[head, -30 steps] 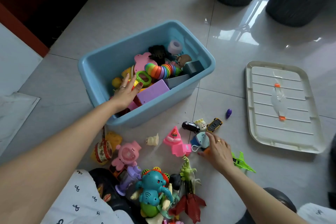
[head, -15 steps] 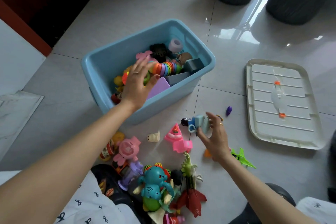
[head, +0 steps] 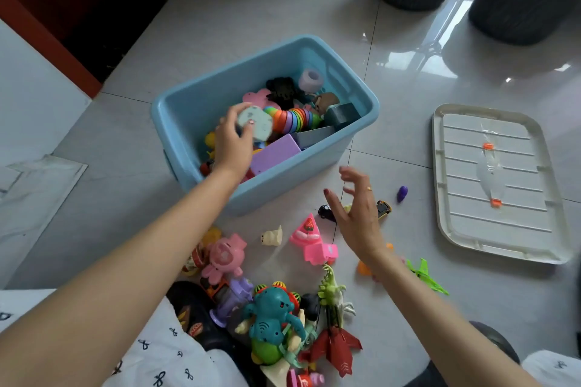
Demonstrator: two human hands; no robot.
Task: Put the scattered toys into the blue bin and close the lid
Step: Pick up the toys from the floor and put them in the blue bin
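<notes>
A: Spillage is my worry in the head view. The left hand point(head: 231, 143) grips a pale blue-green toy point(head: 255, 122) over the blue bin point(head: 188, 110), above toys already heaped toward the bin's 3 o'clock end.

B: So if it lets go there, the toy may land on the rainbow spiral toy point(head: 297, 119) or the purple block point(head: 275, 152) and roll?

A: Possibly, though the walls stand higher than the heap, so I judge it stays inside. The greater risk comes at the end: the block and the grey box point(head: 341, 115) sit high, and the lid point(head: 496, 182) may not seat if things pile above the rim.

B: And the right hand point(head: 358, 214)?

A: Fingers spread, holding nothing, above the floor at the bin's 5 o'clock. Beneath it lie a black toy car point(head: 325, 211) and a yellow car point(head: 384, 208), partly hidden by it. They have wheels; a careless brush could send them rolling away.

B: The lid is well apart from the bin?

A: Yes, upside down on the floor at 3 o'clock. A small purple piece point(head: 402, 193) lies between it and the cars, easy to overlook.

B: Much left?

A: Plenty. The teal elephant toy point(head: 273, 320), pink pig point(head: 224, 256), red rocket point(head: 338, 347) and green plane point(head: 424, 276) lie around 6 o'clock, close to the person's knees, where a shifted leg could scatter them.
</notes>
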